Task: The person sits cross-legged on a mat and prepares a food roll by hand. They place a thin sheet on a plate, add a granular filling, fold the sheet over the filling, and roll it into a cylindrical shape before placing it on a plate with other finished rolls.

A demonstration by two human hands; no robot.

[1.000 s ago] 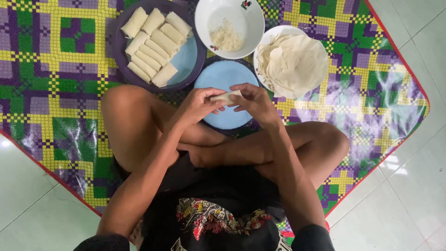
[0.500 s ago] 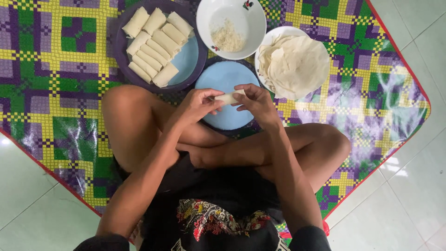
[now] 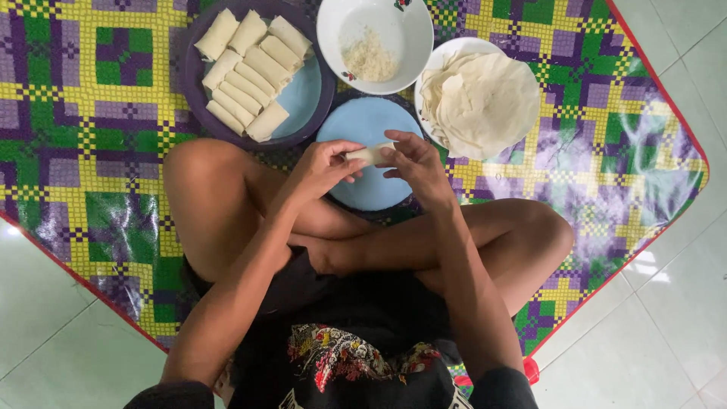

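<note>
From the head camera you look straight down at your own crossed legs on a checked mat (image 3: 98, 91) of purple, green and yellow, spread on pale floor tiles (image 3: 666, 326).

Your left hand (image 3: 324, 168) and right hand (image 3: 415, 165) meet over a light blue plate (image 3: 363, 125), and between them you hold a small pale roll (image 3: 369, 154). The fingers of both hands are clamped on it, one hand at each end, with the roll lying level above the plate. Whether it touches the plate you cannot tell from here.

Beyond your left hand sits a dark purple plate (image 3: 198, 113) with a blue middle, bearing a close row of finished rolls (image 3: 250, 72) laid side by side. Straight ahead stands a white bowl (image 3: 401, 38) holding a small heap of pale shredded filling (image 3: 368, 57). Beyond your right hand a white plate (image 3: 447, 53) carries a loose stack of thin round wrappers (image 3: 485, 102). The three dishes stand close together around the far edge of the blue plate.
</note>
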